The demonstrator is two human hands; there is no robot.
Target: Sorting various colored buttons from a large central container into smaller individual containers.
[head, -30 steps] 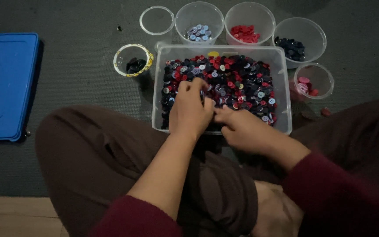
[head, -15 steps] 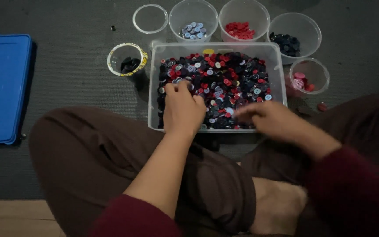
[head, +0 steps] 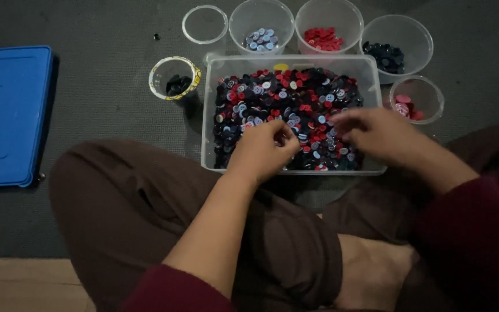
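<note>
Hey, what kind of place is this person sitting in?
Probably a home floor, not a workshop. The person sits cross-legged on a dark mat edged by wood flooring, with a clear tub of buttons and small plastic cups set straight on the mat.

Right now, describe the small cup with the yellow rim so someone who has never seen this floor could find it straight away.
Start at the big clear tub of mixed buttons in front of the seated person. Just off its upper left corner stands the small clear cup. Unlike the plain clear containers around the tub, it alone has a yellow-patterned rim, and it holds a few dark buttons.
</note>
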